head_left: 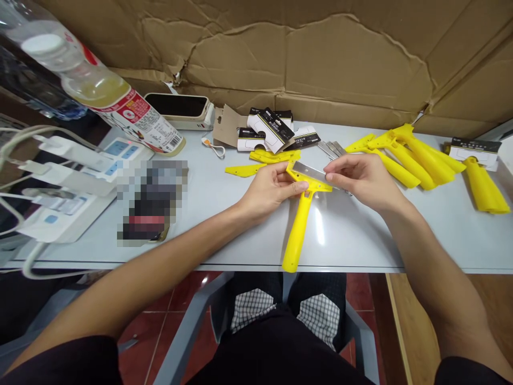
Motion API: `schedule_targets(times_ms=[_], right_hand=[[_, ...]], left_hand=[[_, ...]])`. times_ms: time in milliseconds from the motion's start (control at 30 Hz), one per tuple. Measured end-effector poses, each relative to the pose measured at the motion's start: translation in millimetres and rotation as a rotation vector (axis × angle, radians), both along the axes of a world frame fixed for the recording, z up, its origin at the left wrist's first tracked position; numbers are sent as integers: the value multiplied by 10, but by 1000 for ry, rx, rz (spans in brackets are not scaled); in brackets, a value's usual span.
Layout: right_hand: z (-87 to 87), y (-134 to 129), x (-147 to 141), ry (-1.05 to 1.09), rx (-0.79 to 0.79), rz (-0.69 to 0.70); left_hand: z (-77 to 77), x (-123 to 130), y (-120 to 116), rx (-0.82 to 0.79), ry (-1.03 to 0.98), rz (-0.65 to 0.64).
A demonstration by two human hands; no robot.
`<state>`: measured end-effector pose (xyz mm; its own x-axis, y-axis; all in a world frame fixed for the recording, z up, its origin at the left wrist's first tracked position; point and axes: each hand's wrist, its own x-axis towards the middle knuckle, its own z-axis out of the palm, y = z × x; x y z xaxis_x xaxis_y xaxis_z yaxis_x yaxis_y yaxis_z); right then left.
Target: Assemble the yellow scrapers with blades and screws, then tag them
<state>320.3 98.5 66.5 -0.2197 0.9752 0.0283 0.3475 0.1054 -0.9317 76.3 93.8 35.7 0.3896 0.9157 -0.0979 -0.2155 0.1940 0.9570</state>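
Observation:
A yellow scraper handle [297, 227] lies in the middle of my view, its grip pointing toward the table's front edge. My left hand [270, 188] is closed on the left side of its head, with the thumb on top. Along the head lies a flat metal blade [308, 170]. The fingers of my right hand [358, 176] pinch the blade's right end. Just behind that hand, several more metal blades [332, 148] lie fanned out. Yellow plastic strips [246, 169] rest behind my left hand.
Several yellow handles [419, 155] are piled at the right, with another by a packaging card [475, 152]. Black-and-white cards [272, 131] lie at the back. On the left stand a bottle [140, 120], a power strip [76, 214] and a blurred phone [152, 200]. Cardboard [320, 59] walls the back.

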Motion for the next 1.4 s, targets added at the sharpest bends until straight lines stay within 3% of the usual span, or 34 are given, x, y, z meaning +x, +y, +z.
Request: schedule_targets(times_ms=[367, 933, 1400], right_hand=[[-93, -9, -143, -19, 29, 5], [24, -35, -58, 35, -73, 98], [-45, -12, -75, 73, -103, 72]], left_hand=[[-4, 15, -21, 11, 11, -11], [10, 9, -53, -4, 31, -68], [45, 2, -41, 23, 55, -56]])
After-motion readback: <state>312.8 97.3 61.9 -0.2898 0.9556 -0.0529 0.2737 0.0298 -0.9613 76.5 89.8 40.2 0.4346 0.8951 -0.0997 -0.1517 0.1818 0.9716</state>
